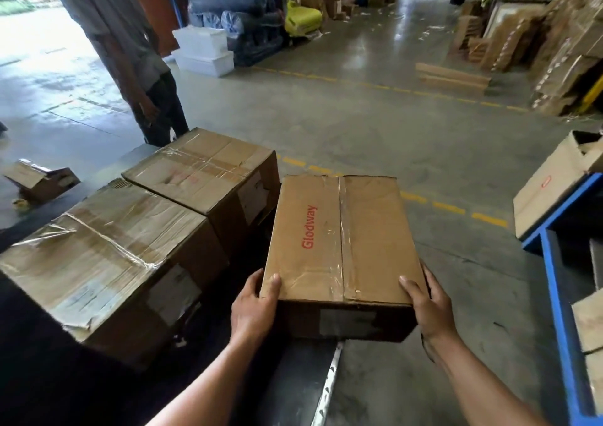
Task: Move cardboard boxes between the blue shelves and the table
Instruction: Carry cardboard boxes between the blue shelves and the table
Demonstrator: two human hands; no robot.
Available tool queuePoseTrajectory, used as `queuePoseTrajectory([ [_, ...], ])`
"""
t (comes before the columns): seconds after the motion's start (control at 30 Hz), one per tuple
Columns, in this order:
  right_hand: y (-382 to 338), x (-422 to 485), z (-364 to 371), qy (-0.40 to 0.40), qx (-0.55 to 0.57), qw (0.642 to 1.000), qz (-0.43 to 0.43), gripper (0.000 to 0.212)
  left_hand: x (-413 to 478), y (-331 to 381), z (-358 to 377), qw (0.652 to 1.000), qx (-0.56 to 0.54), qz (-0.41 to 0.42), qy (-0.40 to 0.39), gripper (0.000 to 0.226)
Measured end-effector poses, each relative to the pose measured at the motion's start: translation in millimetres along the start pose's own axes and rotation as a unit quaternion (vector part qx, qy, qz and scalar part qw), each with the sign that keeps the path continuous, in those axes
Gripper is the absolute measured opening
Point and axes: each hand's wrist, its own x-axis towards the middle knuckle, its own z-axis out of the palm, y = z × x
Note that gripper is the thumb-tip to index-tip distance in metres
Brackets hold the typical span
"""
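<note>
I hold a cardboard box printed "Glodway" point(342, 239) in red between my two hands. My left hand point(253, 308) grips its near left corner, thumb on the taped top and the fingers down its left side. My right hand point(430, 308) grips the near right corner the same way, thumb on top and fingers wrapped along the right side. The box lies flat, its long axis pointing away from me, just at the right edge of the dark counter point(49, 376). Most of it reaches out past that edge over the concrete floor point(375, 125), and I cannot tell whether its underside touches the counter.

On the counter to my left sit two larger taped boxes side by side, the near box point(107, 256) and the far box point(202, 171), touching each other. The far one stands just beside the box I hold. To my right is the blue shelf point(554, 295), with an open-topped carton point(551, 180) on it. Another person point(124, 50) stands beyond the counter, next to a small tipped box point(39, 177) on the floor.
</note>
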Motion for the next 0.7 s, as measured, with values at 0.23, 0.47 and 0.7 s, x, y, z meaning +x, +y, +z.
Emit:
queuePoseTrajectory([
  [0.23,-18,-10,-10,0.01,0.019,0.999,-0.029,0.066,-16,19,2,0.981,-0.162,0.03,-0.098,0.09],
  [0.47,-102,-18,-42,-0.034,0.022,0.993,-0.115,0.078,-60,88,-29,0.979,-0.168,0.111,-0.04,0.096],
  [0.7,-201,-76,6,-0.168,0.014,0.955,-0.243,0.073,-150,108,-149,0.958,-0.178,0.173,0.142,0.082],
])
